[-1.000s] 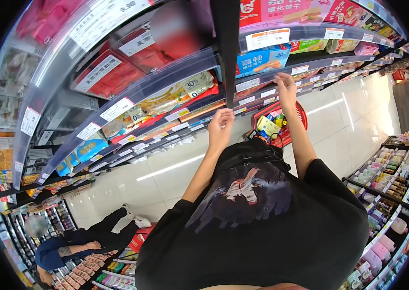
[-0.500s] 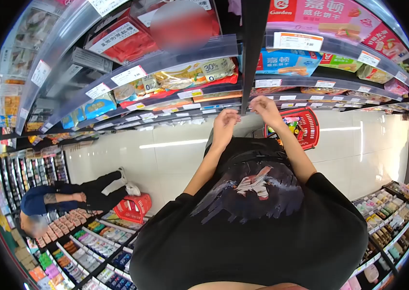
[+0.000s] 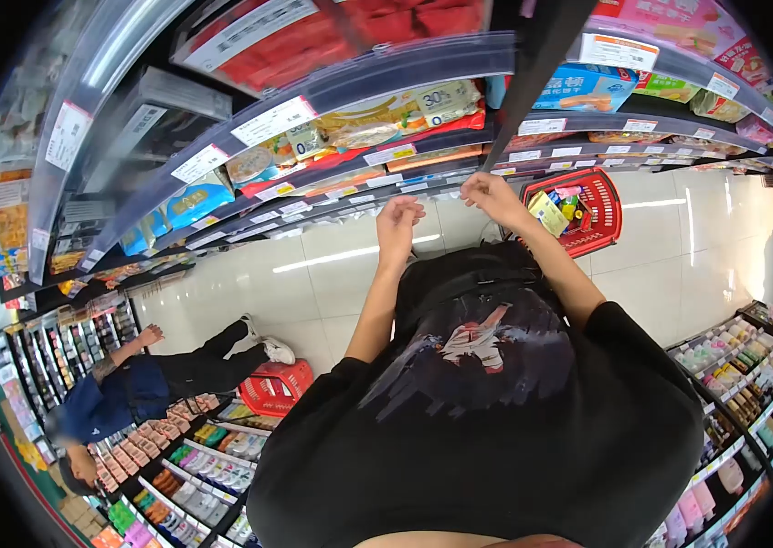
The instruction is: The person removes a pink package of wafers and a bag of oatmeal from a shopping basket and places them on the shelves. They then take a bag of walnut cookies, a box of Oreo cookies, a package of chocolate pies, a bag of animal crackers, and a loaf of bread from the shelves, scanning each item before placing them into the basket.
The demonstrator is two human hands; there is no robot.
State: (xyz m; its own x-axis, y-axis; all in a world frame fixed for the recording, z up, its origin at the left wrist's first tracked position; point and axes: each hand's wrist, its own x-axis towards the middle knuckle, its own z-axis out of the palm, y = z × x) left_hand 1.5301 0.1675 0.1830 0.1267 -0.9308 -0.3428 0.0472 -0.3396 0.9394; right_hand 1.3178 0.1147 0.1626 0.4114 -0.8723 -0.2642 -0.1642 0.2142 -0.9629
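Observation:
My left hand (image 3: 397, 222) is held in the air in front of the lower shelves, its fingers loosely bent and nothing in them. To its right, my right hand (image 3: 492, 198) hovers near the dark shelf upright (image 3: 542, 68), fingers half curled, also without anything in its grasp. Neither hand touches a product. Closest ahead are yellow-and-red snack packs (image 3: 359, 123) on a shelf and a blue wafer box (image 3: 587, 89) beyond the upright. A red shopping basket (image 3: 604, 205) with colourful packages inside stands on the floor beside my right forearm.
A person (image 3: 131, 393) in dark clothes stands in the aisle at left, one arm stretched out, near another red basket (image 3: 279, 388). Shelves of bottles (image 3: 725, 388) line the lower right. The tiled floor (image 3: 332, 288) runs between the shelves.
My view has shifted, so the shelves look closer and the basket on the right shows more. My hands are a little farther apart. The other person has raised an arm toward the rack.

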